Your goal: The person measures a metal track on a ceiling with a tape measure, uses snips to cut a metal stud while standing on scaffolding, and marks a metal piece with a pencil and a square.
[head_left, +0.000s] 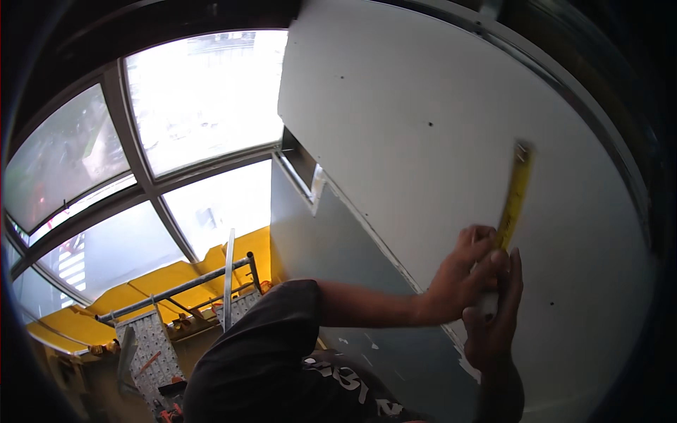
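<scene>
- Left hand [462, 275]: fingers curled in, apparently pinching the base of the yellow tape blade [517, 190]; nearer the blade than the right.
- Right hand [499, 331]: wrapped about the pale case [488, 304], at five o'clock from the left.
- Blade: long axis toward twelve-to-one o'clock from both hands; contact with the white panel [423, 183] behind cannot be told.

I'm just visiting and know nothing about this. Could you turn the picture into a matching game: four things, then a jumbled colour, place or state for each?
Things
1. tape measure
2. big board
3. sleeve
4. tallest window pane

Descriptions
A. dark, at the lower middle
B. yellow, pulled out
C. glaringly bright, at upper left
D. pale, with small dark dots

Pairs: 1-B; 2-D; 3-A; 4-C
</scene>
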`<action>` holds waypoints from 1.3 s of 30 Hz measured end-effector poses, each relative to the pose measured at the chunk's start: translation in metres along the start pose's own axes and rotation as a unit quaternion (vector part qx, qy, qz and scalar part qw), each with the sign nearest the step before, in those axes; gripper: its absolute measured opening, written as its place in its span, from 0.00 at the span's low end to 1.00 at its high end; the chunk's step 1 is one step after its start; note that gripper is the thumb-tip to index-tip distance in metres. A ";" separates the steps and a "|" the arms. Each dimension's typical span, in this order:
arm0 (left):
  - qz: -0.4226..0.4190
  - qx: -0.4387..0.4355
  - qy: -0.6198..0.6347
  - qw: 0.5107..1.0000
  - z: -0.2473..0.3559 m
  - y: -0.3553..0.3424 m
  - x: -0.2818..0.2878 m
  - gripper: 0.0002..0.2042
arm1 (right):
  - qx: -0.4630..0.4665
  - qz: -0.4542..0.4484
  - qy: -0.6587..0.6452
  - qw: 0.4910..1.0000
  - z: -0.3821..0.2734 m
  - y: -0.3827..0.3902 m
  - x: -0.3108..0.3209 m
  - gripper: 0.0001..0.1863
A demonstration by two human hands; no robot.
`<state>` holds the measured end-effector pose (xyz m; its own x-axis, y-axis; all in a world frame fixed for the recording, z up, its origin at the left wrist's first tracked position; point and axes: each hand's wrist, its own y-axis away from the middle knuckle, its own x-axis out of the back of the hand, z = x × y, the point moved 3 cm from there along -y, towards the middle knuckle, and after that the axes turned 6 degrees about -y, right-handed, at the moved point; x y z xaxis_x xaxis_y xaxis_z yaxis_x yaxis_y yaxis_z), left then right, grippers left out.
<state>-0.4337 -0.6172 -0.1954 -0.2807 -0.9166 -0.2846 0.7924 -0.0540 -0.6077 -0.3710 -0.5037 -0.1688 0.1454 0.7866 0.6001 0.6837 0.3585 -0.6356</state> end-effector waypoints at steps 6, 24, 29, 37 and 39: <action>0.097 -0.071 0.000 0.993 0.055 -0.093 0.164 0.17 | -0.102 -0.096 0.125 0.982 -0.014 -0.058 -0.013 0.36; 0.235 -0.282 -0.899 0.239 0.242 -0.326 0.486 0.23 | -0.120 -0.046 0.121 0.984 -0.059 -0.269 -0.059 0.20; 0.207 -0.330 -0.898 0.204 0.250 -0.362 0.548 0.13 | -0.155 -0.096 0.069 0.981 -0.088 -0.334 -0.088 0.20; 0.156 -0.449 -0.830 0.291 0.234 -0.355 0.563 0.13 | -0.198 -0.150 -0.006 0.969 -0.078 -0.389 -0.127 0.22; 0.153 -0.424 -0.842 0.297 0.233 -0.356 0.566 0.12 | -0.194 -0.135 -0.015 0.972 -0.074 -0.392 -0.133 0.22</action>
<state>-0.7484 -1.2091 0.0328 0.9682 0.2362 -0.0824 0.0199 -0.4010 -0.9159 -0.6056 -0.7866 0.0366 -0.0933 0.7064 0.7017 0.9129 0.3420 -0.2229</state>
